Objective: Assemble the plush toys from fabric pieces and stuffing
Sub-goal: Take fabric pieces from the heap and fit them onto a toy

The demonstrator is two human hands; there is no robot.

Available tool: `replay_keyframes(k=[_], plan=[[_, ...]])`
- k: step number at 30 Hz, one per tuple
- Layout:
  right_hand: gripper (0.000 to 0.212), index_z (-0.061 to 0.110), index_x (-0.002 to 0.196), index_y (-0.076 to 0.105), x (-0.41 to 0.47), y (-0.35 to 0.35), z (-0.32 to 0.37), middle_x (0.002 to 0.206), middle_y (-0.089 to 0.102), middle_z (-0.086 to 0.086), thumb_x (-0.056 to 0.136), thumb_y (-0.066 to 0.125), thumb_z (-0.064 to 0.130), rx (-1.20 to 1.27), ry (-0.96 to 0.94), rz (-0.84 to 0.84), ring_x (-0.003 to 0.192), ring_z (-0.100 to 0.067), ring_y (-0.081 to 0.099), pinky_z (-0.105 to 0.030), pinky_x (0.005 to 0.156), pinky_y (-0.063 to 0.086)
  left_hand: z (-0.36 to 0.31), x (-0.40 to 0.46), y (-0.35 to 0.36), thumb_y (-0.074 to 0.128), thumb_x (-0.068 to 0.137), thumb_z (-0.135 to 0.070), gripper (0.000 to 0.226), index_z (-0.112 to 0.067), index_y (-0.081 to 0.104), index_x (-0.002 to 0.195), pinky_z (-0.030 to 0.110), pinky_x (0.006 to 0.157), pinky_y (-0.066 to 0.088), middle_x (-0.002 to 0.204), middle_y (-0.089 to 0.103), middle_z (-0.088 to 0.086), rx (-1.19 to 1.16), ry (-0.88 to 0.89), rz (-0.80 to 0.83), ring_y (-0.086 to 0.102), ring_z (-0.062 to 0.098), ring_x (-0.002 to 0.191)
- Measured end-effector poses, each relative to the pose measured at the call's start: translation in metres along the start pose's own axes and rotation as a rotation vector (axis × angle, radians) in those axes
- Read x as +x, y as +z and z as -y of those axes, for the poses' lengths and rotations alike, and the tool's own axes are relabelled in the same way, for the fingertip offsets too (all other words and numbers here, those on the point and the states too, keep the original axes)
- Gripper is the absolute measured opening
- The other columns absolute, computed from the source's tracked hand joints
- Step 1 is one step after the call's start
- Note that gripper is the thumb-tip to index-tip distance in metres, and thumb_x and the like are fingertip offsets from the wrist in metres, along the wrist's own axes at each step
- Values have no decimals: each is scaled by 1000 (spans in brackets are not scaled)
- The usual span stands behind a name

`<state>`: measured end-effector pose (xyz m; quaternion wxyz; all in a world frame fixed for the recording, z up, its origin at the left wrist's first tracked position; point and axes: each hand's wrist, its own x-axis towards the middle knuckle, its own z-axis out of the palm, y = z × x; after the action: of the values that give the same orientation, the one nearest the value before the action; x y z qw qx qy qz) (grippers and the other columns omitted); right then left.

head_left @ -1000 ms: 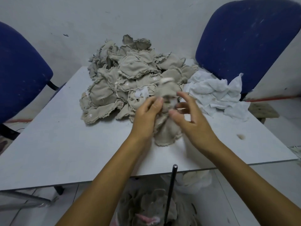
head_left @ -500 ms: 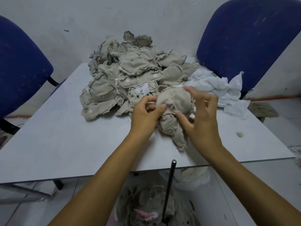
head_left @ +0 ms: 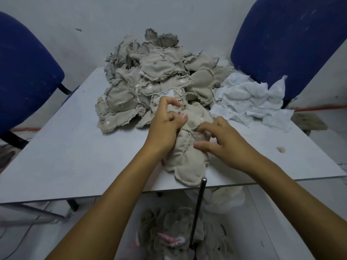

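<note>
No writing or label can be read anywhere here; the only marks are small pale paw prints stitched on a few of the beige pieces. A beige plush toy (head_left: 185, 156) lies on the near edge of the white counter (head_left: 75, 151), its lower end reaching almost to the rim. The left hand (head_left: 165, 126) has its fingers curled and pinching the toy's upper part, thumb pressed into the cloth. The right hand (head_left: 223, 139) grips the toy's middle from the other side, fingers bent into the fabric and thumb lying across a seam. Just behind them, a heap of beige fabric pieces (head_left: 155, 79) (frayed at the edges, some already plump) fills the far middle of the counter, and a pile of white cloth (head_left: 249, 102) sits touching its right side. A small tuft of stuffing (head_left: 281, 149) lies apart near the right edge. Two blue chairs (head_left: 289, 40) flank the counter. Below the near rim, a dark metal rod (head_left: 198, 209) stands upright among more grey plush pieces (head_left: 174, 228) on the floor; whether a container holds them I cannot tell.
</note>
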<state>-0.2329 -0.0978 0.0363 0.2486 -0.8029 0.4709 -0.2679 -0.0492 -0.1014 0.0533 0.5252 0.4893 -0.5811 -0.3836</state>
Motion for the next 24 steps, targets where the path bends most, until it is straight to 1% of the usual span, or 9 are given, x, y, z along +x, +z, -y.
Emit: replay_keyframes(k=[1,3,6,8,10,14,19,22,24], plan=[[19,45,102,59,0,1,-1,93,40,9,90,70,35,-40,13,5,85,0,47,-17,72,36,2,-2,0,57,97,-9,26,-32,49,108,30,61,41,68,50,-5,172,25,57,47,10,59],[11,30,99,67,0,2,-1,91,41,6,91,70,23,-73,9,-34,81,-2,47,-23,71,35,7,-7,0,58,97,-20,35,-43,48,122,33,89,41,101,45,-2,552,86,187,48,14,98],[13,20,96,70,0,0,-2,88,40,6,92,67,8,-36,5,-113,79,0,46,-13,69,33,7,-12,-2,63,93,-43,29,-44,56,121,36,111,28,125,30,-5,636,147,316,25,15,127],[19,25,93,69,0,-2,-2,89,42,5,93,64,7,12,19,-122,80,0,47,-7,69,33,6,-13,-7,67,88,-50,31,-47,56,116,39,113,30,128,30,-9,564,94,393,22,13,131],[22,28,92,68,-2,0,-2,90,44,4,93,63,6,54,29,-100,82,0,48,-6,71,34,5,-12,-11,71,87,-43,36,-45,54,118,41,112,33,129,31,-9,599,90,442,23,15,131],[25,31,88,66,-4,4,-1,94,48,-1,93,64,6,91,31,-67,84,-3,50,-7,72,36,5,-13,-12,71,89,-31,31,-34,58,117,43,114,28,128,34,-9,638,165,415,25,15,128],[29,37,84,62,0,-3,-3,95,49,1,96,60,11,88,43,-77,87,-8,52,-13,73,38,5,-12,-8,60,96,-40,11,-31,64,90,51,112,25,134,40,-9,724,199,465,25,19,129],[10,35,89,64,-4,-2,-4,102,44,3,96,58,40,109,69,99,92,-3,49,-16,81,37,5,-11,-8,54,99,-37,29,-38,51,71,49,113,23,131,40,-7,684,171,501,26,17,129],[38,31,96,65,-8,-3,-6,110,41,5,77,62,64,93,85,235,99,-3,46,-18,88,39,6,-10,-8,55,100,-32,30,-41,53,72,44,115,22,127,40,-5,625,156,459,28,18,129]])
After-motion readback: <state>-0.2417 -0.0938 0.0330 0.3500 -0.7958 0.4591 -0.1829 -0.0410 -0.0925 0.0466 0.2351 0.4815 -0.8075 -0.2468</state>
